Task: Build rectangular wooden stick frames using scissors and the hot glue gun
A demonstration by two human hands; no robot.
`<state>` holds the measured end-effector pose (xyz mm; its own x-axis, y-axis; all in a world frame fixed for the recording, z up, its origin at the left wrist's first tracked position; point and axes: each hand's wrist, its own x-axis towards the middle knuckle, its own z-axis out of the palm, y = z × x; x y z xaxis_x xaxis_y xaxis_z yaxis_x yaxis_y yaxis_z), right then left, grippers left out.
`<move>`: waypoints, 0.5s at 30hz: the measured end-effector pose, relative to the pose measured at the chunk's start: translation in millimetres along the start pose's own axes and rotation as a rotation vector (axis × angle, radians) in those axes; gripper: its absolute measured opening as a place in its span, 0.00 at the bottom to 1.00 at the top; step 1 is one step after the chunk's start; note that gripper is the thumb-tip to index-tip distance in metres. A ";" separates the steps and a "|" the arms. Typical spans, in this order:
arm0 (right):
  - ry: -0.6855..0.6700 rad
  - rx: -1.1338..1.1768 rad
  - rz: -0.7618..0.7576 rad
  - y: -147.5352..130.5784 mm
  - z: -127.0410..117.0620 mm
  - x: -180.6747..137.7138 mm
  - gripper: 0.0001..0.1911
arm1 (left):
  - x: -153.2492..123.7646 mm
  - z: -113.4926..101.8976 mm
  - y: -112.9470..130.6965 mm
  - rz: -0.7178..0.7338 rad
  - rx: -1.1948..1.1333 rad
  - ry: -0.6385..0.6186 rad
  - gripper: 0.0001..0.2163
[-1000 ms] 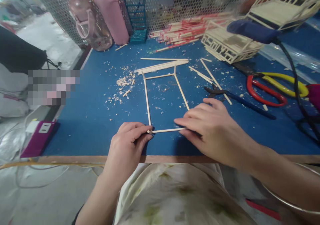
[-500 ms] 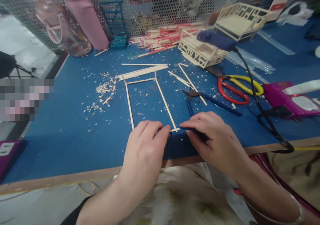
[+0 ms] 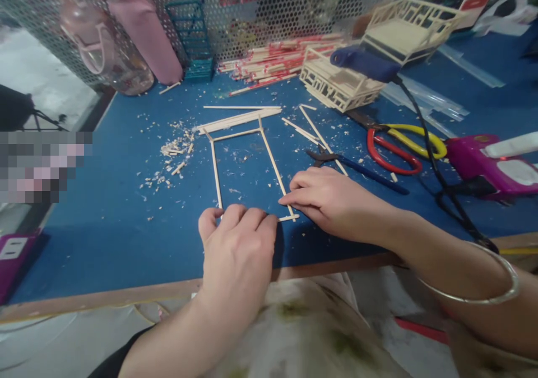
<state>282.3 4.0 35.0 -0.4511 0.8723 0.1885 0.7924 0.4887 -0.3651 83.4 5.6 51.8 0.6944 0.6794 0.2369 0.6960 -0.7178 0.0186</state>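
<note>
A thin wooden stick frame (image 3: 246,165) lies flat on the blue table (image 3: 126,210), shaped like a tall rectangle. My left hand (image 3: 237,255) covers its near side, fingers curled down on the bottom stick (image 3: 289,218). My right hand (image 3: 332,201) rests at the frame's near right corner, its fingertips pressed together on the right side stick where it meets the bottom one. A metal bangle circles my right wrist.
Loose sticks (image 3: 239,119) lie just beyond the frame, wood chips (image 3: 174,151) to the left. Blue-handled pliers (image 3: 357,165), red and yellow cutters (image 3: 399,145), a blue glue gun (image 3: 363,64) with black cord, stick models (image 3: 340,81) and a magenta tool (image 3: 483,162) fill the right side.
My left hand slid left along the bottom stick, baring its right end. My right hand moved up onto the frame's near right corner. The view barely shifted in the last half second.
</note>
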 end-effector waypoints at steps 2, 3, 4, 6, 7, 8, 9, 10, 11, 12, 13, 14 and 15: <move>0.021 0.012 -0.014 2.4 1.9 -1.3 0.15 | -0.3 0.3 -0.7 0.002 0.001 0.005 0.12; 0.026 0.015 -0.022 4.0 2.5 -1.6 0.14 | -0.4 0.2 -0.9 0.005 0.004 0.014 0.12; 0.031 0.019 -0.031 5.7 2.9 -1.7 0.14 | -0.6 0.1 -1.1 0.009 0.008 0.018 0.11; 0.037 0.030 -0.046 8.8 3.3 -1.8 0.14 | -1.0 -0.2 -1.7 0.015 0.011 0.030 0.11; 0.041 0.035 -0.054 10.0 3.4 -1.8 0.14 | -1.3 -0.2 -2.1 0.015 0.010 0.036 0.11; 0.045 0.038 -0.060 11.0 3.5 -1.9 0.14 | -1.6 -0.2 -2.5 0.012 0.007 0.038 0.11; 0.049 0.039 -0.065 11.7 3.6 -2.1 0.14 | -1.9 0.0 -3.0 0.010 0.003 0.039 0.11; 0.053 0.039 -0.068 12.1 3.8 -2.4 0.14 | -2.0 0.2 -3.6 0.010 0.000 0.041 0.11; 0.057 0.040 -0.071 12.3 4.0 -2.7 0.14 | -2.1 0.4 -4.2 0.014 -0.002 0.041 0.10; 0.060 0.039 -0.071 12.4 4.2 -3.0 0.14 | -1.9 0.6 -4.7 0.020 -0.002 0.037 0.10; 0.061 0.038 -0.070 12.3 4.4 -3.1 0.14 | -1.7 0.8 -5.3 0.027 -0.001 0.033 0.10; 0.060 0.038 -0.069 12.1 4.7 -3.2 0.14 | -1.3 0.9 -5.8 0.031 -0.002 0.029 0.10; 0.060 0.037 -0.066 11.8 4.8 -3.2 0.14 | -1.0 1.1 -6.2 0.032 -0.003 0.025 0.11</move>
<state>291.1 6.9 25.7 -0.4758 0.8380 0.2673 0.7454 0.5455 -0.3831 78.6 9.5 50.5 0.7112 0.6524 0.2620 0.6733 -0.7393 0.0133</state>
